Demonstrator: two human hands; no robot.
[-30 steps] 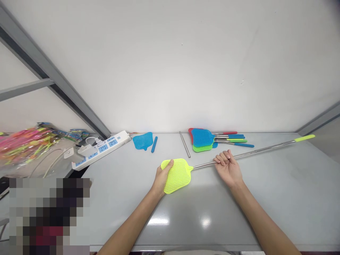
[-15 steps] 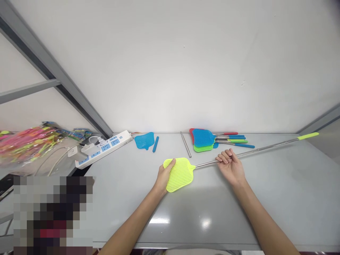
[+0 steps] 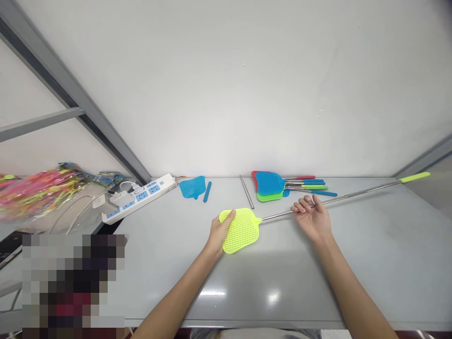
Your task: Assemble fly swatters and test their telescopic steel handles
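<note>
A yellow-green fly swatter (image 3: 242,230) with a long steel rod stretches across the table, its handle reaching up to the right. My left hand (image 3: 218,235) grips the outer edge of its mesh head, thumb on top and the other fingers hidden underneath. Palm up, my right hand (image 3: 314,219) supports the rod near its middle, with fingers loosely curled at it. Beyond the hands lie a blue swatter head (image 3: 192,187), a blue handle sleeve (image 3: 207,192) and a bare metal rod (image 3: 247,192).
Several fly swatters are stacked, with a blue one (image 3: 269,183) on top, near the wall. A white power strip (image 3: 141,197) with plugs sits at left, beside plastic-wrapped colourful items (image 3: 42,193). Grey frame posts flank the table (image 3: 282,282). A pixelated patch covers the lower left.
The fly swatter and both hands have shifted slightly to the right in view. My right hand has moved a little along the rod toward the handle, its fingers loosening. The view itself has turned slightly.
</note>
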